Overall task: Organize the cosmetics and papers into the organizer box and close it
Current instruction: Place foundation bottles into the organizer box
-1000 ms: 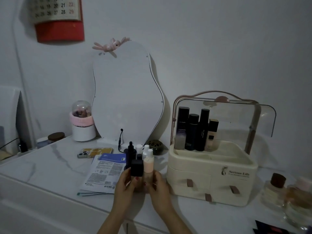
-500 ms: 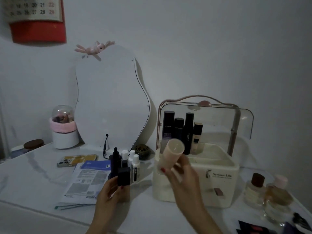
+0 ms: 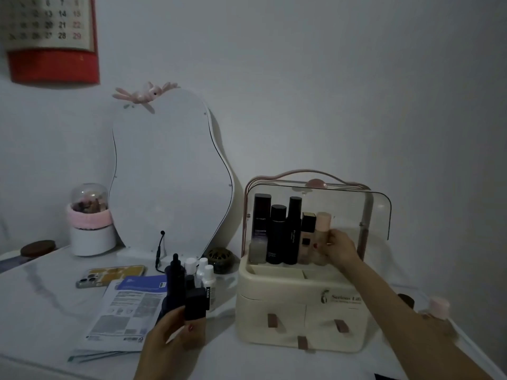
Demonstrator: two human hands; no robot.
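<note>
The cream organizer box (image 3: 299,319) stands on the white table with its clear lid (image 3: 378,212) raised. In its top tray stand several dark bottles (image 3: 278,237) and a peach bottle (image 3: 321,237) at the right end of the row. My right hand (image 3: 338,249) grips the peach bottle inside the tray. My left hand (image 3: 175,338) holds a black square-capped bottle (image 3: 195,303) near the table's front. Behind it stand a dark dropper bottle (image 3: 175,281) and small white bottles (image 3: 204,272). Papers (image 3: 126,311) lie left of them.
A phone (image 3: 109,275) lies behind the papers. A curvy mirror (image 3: 170,174) leans on the wall, with a pink-banded jar (image 3: 89,223) to its left. Perfume bottles (image 3: 436,308) stand right of the box. A calendar (image 3: 49,37) hangs at top left.
My right hand carried the peach bottle up from the table into the box's top tray, beside the dark bottles. My left hand stayed low on the black bottle.
</note>
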